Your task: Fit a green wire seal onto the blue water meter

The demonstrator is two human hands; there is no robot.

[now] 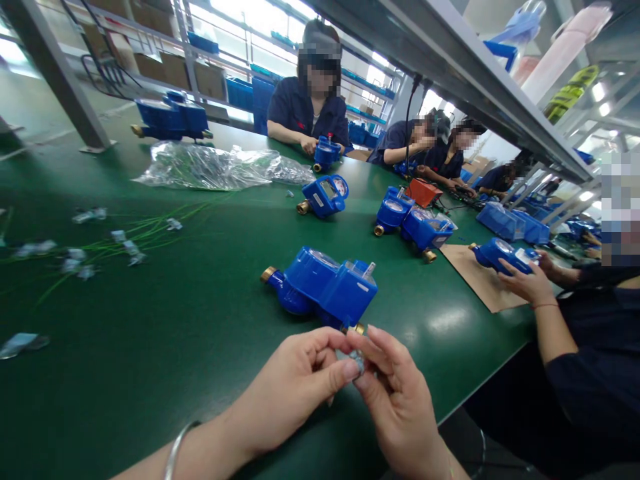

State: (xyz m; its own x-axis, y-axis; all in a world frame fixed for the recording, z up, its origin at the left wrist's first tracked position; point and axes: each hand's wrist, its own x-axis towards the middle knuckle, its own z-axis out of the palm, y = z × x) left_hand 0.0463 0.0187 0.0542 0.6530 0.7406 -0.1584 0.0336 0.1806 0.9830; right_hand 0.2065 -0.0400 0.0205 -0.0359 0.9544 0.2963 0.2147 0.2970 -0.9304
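Note:
My left hand [300, 387] and my right hand [397, 393] meet at the lower middle, fingertips pinched around a small pale grey-blue piece [354, 358]. Its exact shape is mostly covered by the fingers. Just beyond them lies a blue meter [320, 283] with brass ends, the near brass end close to my fingertips. On the left of the green table [175, 373] are several small clear-and-grey pieces [131, 248] with thin green wires. A single such piece [23, 344] lies at the far left edge.
More blue meters [325, 197] stand farther back, near a clear plastic bag [210, 167] and an orange box [424, 192]. At right a person's hands hold a meter [503, 255] over cardboard [480, 277]. Other people sit opposite. A metal post [60, 73] rises at left.

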